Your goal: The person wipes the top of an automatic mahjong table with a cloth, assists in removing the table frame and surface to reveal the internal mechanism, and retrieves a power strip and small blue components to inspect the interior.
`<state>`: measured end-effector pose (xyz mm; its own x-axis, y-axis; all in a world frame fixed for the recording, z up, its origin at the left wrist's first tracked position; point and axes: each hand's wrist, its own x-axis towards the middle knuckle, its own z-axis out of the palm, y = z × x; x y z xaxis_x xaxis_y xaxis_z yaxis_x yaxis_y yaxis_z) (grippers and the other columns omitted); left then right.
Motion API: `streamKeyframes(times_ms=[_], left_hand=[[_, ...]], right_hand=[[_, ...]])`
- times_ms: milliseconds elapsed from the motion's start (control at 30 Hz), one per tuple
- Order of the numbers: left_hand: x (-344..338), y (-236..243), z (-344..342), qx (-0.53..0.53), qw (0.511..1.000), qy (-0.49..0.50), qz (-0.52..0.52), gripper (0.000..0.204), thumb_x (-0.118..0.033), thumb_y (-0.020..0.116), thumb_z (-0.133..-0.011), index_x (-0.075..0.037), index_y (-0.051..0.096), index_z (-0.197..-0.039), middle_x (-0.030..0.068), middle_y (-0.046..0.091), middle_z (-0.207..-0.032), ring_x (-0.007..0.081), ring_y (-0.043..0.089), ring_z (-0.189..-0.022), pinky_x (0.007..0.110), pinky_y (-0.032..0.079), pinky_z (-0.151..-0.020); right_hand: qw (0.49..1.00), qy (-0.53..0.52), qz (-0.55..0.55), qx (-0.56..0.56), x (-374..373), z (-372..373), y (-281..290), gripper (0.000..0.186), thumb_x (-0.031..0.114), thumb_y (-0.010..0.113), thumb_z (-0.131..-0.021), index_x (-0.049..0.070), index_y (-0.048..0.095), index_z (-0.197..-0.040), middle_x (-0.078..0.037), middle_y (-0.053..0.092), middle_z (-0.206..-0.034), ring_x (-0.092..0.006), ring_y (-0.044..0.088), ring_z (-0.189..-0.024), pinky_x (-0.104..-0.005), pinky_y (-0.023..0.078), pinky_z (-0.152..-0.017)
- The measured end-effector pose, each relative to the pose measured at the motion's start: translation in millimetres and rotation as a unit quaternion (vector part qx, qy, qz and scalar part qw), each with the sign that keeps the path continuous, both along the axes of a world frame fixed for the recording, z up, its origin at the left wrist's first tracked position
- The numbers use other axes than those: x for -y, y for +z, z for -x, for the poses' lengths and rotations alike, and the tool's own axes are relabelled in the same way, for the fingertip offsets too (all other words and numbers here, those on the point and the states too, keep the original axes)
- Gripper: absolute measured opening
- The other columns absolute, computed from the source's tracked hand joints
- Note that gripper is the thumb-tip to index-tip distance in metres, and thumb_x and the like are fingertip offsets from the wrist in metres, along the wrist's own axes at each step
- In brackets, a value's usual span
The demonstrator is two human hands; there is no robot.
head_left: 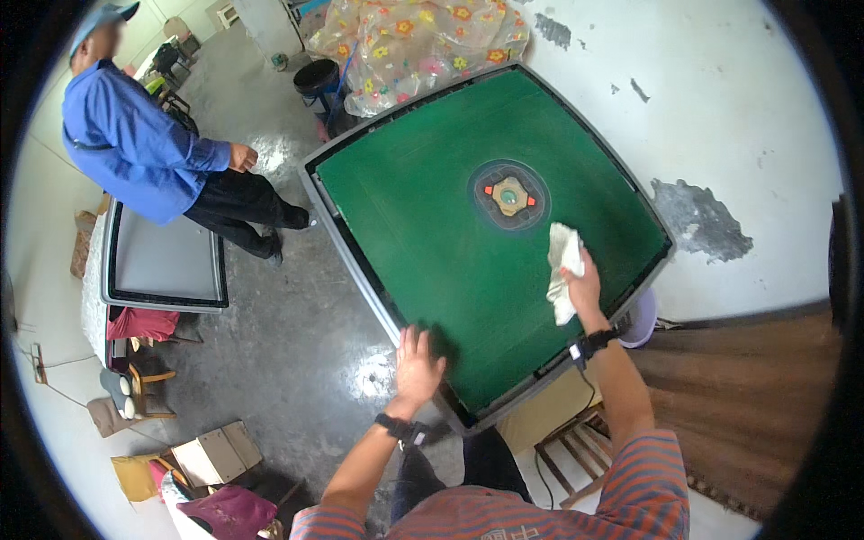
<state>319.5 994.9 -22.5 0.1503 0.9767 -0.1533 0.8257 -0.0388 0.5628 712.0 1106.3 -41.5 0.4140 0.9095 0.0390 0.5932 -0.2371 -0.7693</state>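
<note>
In front of me stands a square mahjong table [396, 225] with a green felt top and a grey raised rim. A round dark unit [509, 196] with a tan middle and orange-red tabs sits in the felt. My right hand [583, 283] grips a white cloth [562, 270] that lies against the felt, to the near right of the round unit. My left hand [417, 367] rests with fingers spread on the table's near left rim, holding nothing. Each wrist wears a black strap.
A person in a blue shirt [135, 135] stands at the left beside a second grey-topped table [166, 261]. A flowered plastic cover [423, 45] and a black bin [317, 79] are beyond the table. Near my right are a wooden slatted chair [576, 454] and a lilac bucket [641, 319].
</note>
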Motion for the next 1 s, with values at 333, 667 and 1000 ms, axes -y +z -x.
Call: streamKeyframes(times_ms=[333,667,1000], left_hand=[[-111.0,-40.4,-64.3,-0.197,0.980,0.016,0.022,0.093,-0.048,0.060,-0.080,0.005,0.026,-0.148,0.0291,0.015,-0.157,0.0420,0.009,-0.148,0.059,0.007,-0.117],[-111.4,-38.4,-60.9,-0.210,0.975,0.023,0.068,0.094,-0.048,0.063,-0.078,0.005,0.027,-0.147,0.0293,0.013,-0.157,0.0423,0.007,-0.148,0.060,0.006,-0.117],[-116.3,-31.2,-65.4,-0.206,0.976,0.012,0.071,0.096,-0.046,0.065,-0.077,0.006,0.024,-0.148,0.0291,0.011,-0.158,0.0432,0.007,-0.148,0.060,0.006,-0.116]], right_hand=[[0.984,-0.003,0.087,0.158,-263.1,37.7,-14.4,0.061,0.038,0.072,-0.080,0.017,0.055,-0.135,-0.018,0.059,-0.121,-0.0352,0.061,-0.108,-0.0448,0.050,-0.090],[0.893,0.417,-0.004,0.170,-157.2,91.3,13.7,0.047,0.007,0.072,-0.072,0.012,0.064,-0.118,-0.017,0.059,-0.108,-0.0322,0.067,-0.088,-0.0410,0.057,-0.076],[0.941,0.316,-0.040,0.114,-269.1,85.3,-3.5,0.036,0.014,0.070,-0.078,0.018,0.066,-0.114,-0.012,0.061,-0.096,-0.0296,0.065,-0.075,-0.0401,0.055,-0.064]])
